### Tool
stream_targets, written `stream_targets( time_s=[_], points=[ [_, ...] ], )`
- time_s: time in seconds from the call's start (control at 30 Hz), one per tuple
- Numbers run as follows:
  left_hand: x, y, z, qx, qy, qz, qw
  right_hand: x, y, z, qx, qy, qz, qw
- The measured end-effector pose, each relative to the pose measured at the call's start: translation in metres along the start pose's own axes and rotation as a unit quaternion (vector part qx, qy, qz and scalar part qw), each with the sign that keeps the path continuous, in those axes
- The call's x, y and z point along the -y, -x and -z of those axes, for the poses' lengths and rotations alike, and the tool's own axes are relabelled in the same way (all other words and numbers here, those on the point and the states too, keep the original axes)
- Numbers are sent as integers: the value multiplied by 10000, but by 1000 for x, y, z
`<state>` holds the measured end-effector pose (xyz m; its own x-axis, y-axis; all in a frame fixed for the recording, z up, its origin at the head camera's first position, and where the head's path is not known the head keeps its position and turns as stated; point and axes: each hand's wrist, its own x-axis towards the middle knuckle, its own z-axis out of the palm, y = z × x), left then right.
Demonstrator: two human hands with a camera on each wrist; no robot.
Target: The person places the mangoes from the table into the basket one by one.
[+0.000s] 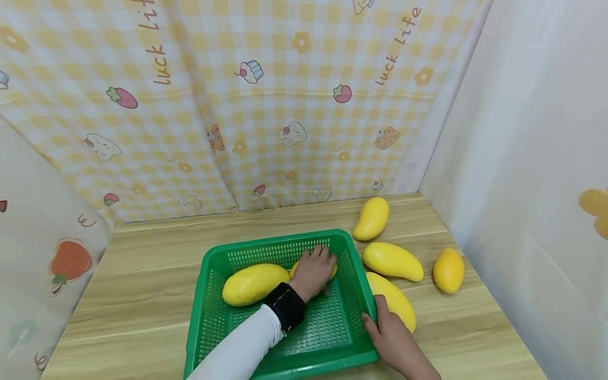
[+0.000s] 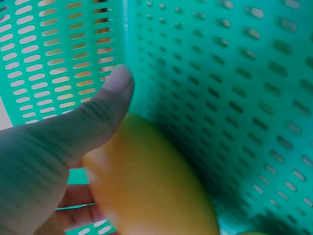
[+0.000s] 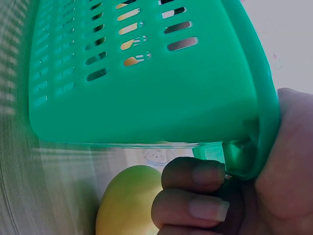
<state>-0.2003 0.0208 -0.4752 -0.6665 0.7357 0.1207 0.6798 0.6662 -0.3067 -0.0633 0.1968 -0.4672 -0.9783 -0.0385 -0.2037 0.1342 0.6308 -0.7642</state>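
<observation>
A green plastic basket [image 1: 285,372] with slotted walls stands on the table. Inside it, my left hand [image 1: 313,272] grips an orange-yellow mango [image 2: 151,181] near the far right corner, thumb along one side and fingers on the other. Most of that mango is hidden by the hand in the head view. A large yellow mango [image 1: 256,284] lies in the basket, left of the held one. My right hand [image 1: 396,338] holds the basket's right rim, its fingers [image 3: 195,208] curled under the edge on the outside. Another yellow mango [image 1: 396,303] lies outside, just beyond these fingers.
Right of the basket on the wooden table [image 1: 128,311] lie more mangoes: one at the back [image 1: 372,219], a long curved one [image 1: 393,261] and a small orange one [image 1: 448,271]. A checked cloth [image 1: 294,68] hangs behind the table, and a pale wall [image 1: 522,132] borders its right side.
</observation>
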Motion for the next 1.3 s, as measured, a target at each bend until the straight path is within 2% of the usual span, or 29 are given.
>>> stream_targets(
  time_s=[0.17, 0.33, 0.43, 0.57, 0.67, 0.77, 0.87, 0.97, 1.1, 1.2, 1.3],
  points=[
    [8, 6, 19, 223, 333, -87, 9992, 1, -1, 0, 80, 32, -4, 10000],
    [20, 13, 49, 15, 510, -391, 9979, 1, 1, 1, 24, -77, -46, 10000],
    [27, 20, 66, -104, 500, -425, 9978, 0, 0, 2, 29, -101, -81, 9999],
    [37, 35, 86, -82, 563, -261, 9980, -1, -1, 2, 88, -107, -49, 9999],
    [47, 53, 99, 76, 905, -57, 9959, -2, -2, 1, 134, -89, 2, 9999],
    [57, 74, 107, 177, 1370, 200, 9902, -2, -2, 1, 175, -67, 36, 9998],
    [67, 96, 110, 148, 1735, 563, 9831, -2, -2, 2, 185, -43, 39, 9998],
    [74, 117, 109, 154, 1879, 1019, 9768, -1, -2, 3, 208, 14, 14, 9998],
    [80, 145, 102, -27, 2109, 1677, 9630, -1, -2, 5, 295, 14, -47, 9996],
    [83, 169, 96, -408, 2416, 2256, 9429, -1, -3, 5, 364, 1, -63, 9993],
    [82, 192, 89, -770, 2666, 2873, 9168, -2, -3, 5, 394, 29, -54, 9992]
  ],
)
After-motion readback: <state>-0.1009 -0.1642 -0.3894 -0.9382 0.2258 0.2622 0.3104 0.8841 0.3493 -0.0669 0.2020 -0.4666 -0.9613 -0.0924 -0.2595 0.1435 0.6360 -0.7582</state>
